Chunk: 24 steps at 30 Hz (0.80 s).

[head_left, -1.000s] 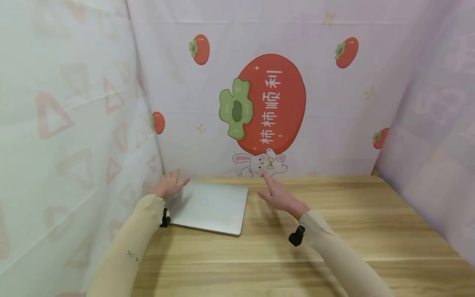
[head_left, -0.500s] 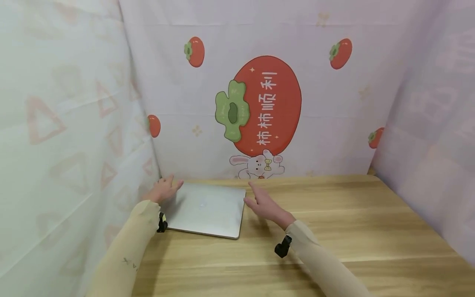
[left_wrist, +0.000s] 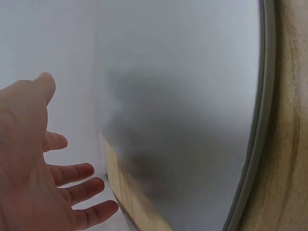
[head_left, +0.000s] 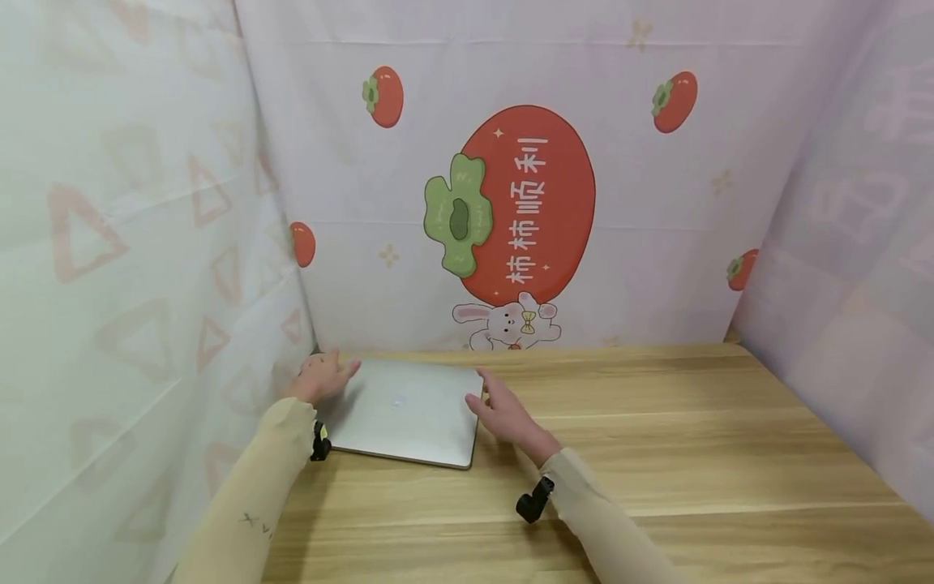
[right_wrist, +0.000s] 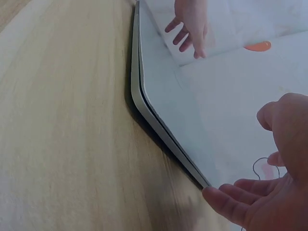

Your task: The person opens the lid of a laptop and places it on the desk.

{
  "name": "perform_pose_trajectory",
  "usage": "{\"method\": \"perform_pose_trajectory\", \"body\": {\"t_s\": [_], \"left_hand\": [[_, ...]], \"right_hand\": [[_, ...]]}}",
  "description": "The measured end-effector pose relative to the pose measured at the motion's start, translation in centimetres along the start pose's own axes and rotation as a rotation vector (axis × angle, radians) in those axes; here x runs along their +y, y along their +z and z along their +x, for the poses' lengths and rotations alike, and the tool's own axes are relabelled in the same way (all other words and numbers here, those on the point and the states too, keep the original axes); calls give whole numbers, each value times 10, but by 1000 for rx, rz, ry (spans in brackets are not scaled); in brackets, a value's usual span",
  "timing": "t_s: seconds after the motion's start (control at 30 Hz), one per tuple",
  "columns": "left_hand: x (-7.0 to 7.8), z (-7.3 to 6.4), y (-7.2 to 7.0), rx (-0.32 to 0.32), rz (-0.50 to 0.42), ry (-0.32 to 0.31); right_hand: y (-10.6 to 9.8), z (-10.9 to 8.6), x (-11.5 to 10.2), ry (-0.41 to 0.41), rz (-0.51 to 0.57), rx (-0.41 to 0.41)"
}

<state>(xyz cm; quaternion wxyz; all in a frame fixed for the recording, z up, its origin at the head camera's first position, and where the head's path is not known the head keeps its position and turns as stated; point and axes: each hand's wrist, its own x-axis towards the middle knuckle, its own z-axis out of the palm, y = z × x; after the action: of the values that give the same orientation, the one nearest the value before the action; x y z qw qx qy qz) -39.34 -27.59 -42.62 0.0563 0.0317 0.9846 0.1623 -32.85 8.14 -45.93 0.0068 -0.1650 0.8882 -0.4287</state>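
Head view: a closed, silver-grey rectangular metal laptop (head_left: 412,414) lies flat on a light wood-grain table (head_left: 657,462), left of centre, near a white cloth backdrop (head_left: 350,170) printed with red persimmons. Left hand (head_left: 319,380) is at its left side near the far corner; right hand (head_left: 507,412) is at its right edge. Each cream sleeve (head_left: 606,519) carries a small black wrist camera (head_left: 536,499).

Left wrist view: left hand's fingers are spread and loosely extended, gripping nothing. The smooth lid shows beside them, with a dim reflection; a gap appears between fingers and lid, though exact clearance is unclear.

Right wrist view: right hand's fingers are extended, thumb apart, one fingertip meeting the laptop's edge; firm contact cannot be confirmed. A thin dark seam runs between lid and base.

Progress, judged: both hands are placed at opposite sides; no grip taken, lid not raised, laptop not lifted.
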Motion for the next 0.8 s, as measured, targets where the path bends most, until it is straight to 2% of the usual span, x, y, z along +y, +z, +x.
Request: {"method": "perform_pose_trajectory", "body": {"t_s": [0.17,0.33,0.57,0.8], "left_hand": [[-8,2,6,28,19,22],[-8,0,7,40,41,28],[-8,-3,6,-38,58,-11],[-5,-7,5,-51,61,-37]], "right_hand": [[6,-1,1,24,17,13],[9,-1,1,33,10,10],[12,-1,-3,64,-27,0],[12,-3,-8,112,-34,-33]]}}
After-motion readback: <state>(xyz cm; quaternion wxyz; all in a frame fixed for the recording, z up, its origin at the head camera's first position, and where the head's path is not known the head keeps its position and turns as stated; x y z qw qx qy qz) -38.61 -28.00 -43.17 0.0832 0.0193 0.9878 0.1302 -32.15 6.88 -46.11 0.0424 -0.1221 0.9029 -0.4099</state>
